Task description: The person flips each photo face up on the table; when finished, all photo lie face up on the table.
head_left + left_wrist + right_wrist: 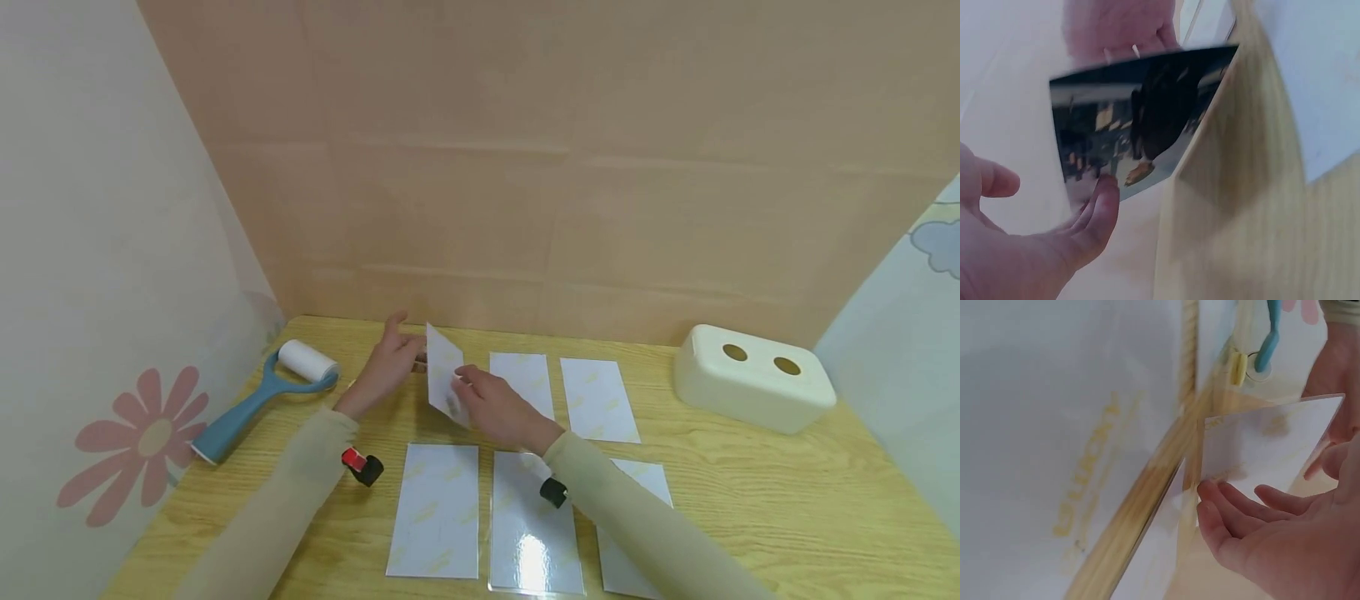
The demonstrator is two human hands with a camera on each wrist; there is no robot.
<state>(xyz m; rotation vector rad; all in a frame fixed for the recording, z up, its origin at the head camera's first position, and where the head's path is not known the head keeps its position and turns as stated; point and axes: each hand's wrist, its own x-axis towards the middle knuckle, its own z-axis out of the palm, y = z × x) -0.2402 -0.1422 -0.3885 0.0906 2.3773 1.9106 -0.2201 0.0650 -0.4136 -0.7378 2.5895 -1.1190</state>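
A photo print (pixel 444 375) stands tilted above the far side of the wooden table, its white back towards the head camera. In the left wrist view its glossy face shows a dark, blurred scene. My right hand (pixel 498 407) holds the print near its right edge, with fingertips along the border in the right wrist view. My left hand (pixel 388 367) is at the picture side. One of its digits touches the face, while another finger stands away from the print. Several white-backed prints (pixel 433 510) lie face down in two rows around the hands.
On the left lies a lint roller (pixel 247 408) with a blue handle and white roll. A cream box (pixel 750 379) with two round holes stands at the back right. Brown paper (pixel 525 208) covers the wall behind the table (pixel 765 508).
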